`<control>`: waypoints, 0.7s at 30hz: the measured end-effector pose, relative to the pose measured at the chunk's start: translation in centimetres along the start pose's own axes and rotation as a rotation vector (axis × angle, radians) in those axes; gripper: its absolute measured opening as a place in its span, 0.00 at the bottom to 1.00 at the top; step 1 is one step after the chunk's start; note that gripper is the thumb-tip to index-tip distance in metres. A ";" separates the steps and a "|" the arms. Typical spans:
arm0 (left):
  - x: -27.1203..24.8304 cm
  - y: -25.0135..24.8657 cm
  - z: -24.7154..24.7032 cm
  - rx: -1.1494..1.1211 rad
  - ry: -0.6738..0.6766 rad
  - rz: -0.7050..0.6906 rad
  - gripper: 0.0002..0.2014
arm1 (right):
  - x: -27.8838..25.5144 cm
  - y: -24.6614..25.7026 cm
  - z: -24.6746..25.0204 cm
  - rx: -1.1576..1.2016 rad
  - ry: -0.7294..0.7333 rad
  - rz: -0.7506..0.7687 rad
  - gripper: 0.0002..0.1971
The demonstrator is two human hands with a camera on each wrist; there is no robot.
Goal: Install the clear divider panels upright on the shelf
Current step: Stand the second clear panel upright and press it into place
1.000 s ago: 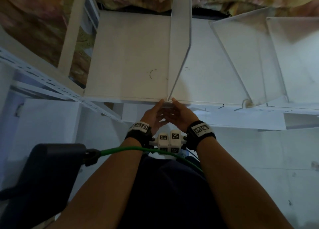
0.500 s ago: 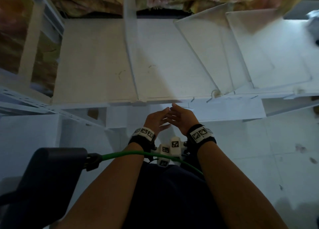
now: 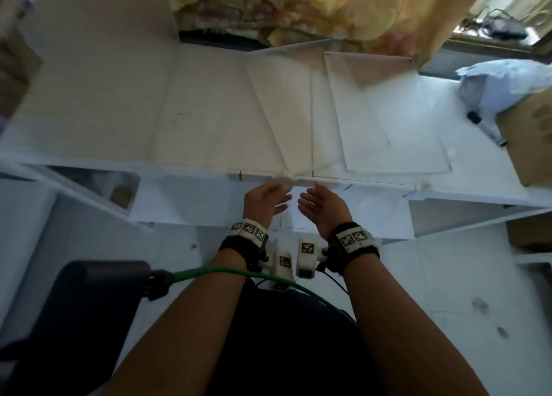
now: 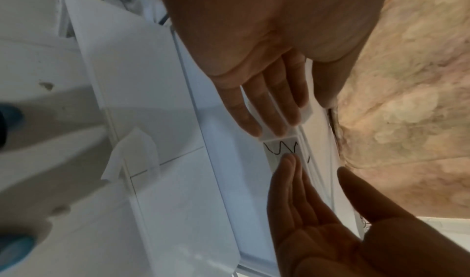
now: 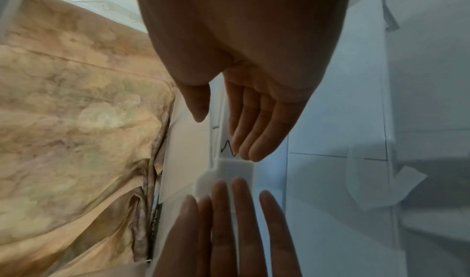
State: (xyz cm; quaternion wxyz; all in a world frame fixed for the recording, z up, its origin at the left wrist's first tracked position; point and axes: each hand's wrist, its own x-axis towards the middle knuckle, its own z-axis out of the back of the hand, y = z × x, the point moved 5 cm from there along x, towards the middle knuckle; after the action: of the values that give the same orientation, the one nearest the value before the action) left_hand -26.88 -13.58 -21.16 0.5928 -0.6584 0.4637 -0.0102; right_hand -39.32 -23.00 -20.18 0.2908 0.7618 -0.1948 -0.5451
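Clear divider panels stand on the white shelf (image 3: 89,102): one at the left (image 3: 162,111), a tilted one in the middle (image 3: 277,111) and one to the right (image 3: 367,102). The middle panel's foot meets the shelf's front edge at a whitish tape piece (image 3: 283,177), also seen as the tape piece (image 5: 234,170) beside a black squiggle mark (image 4: 279,148). My left hand (image 3: 267,197) and right hand (image 3: 319,200) hover just below that foot, palms facing, fingers straight, holding nothing. The left fingers (image 4: 267,108) lie over the tape piece; whether they touch it I cannot tell.
A second tape tab (image 3: 421,183) sits further right on the shelf edge. A cardboard box (image 3: 525,144) with a pale plastic bag (image 3: 501,82) stands at the right. A floral curtain (image 3: 298,4) hangs behind. A dark chair (image 3: 74,306) and green cable (image 3: 239,273) are near my left arm.
Both hands let go of the left panel's foot, drew back, and moved right to the middle panel's foot, spreading apart. The view has swung right.
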 end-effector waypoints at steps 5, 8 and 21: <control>1.3 -2.0 1.4 0.191 -0.186 -0.183 0.04 | 0.6 0.1 -0.6 0.032 0.021 0.017 0.11; 2.7 -3.4 1.6 0.360 -0.250 -0.254 0.05 | 1.0 0.4 -0.8 0.063 0.031 0.023 0.14; 7.3 -7.8 -4.1 0.479 -0.148 0.036 0.25 | 1.1 2.6 -1.1 0.061 0.129 0.081 0.15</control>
State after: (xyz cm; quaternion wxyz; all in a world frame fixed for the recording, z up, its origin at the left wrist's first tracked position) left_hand -20.44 -22.33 -17.70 0.7644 -0.4898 0.4149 -0.0610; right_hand -37.83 -25.35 -19.02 0.3010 0.7954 -0.2227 -0.4766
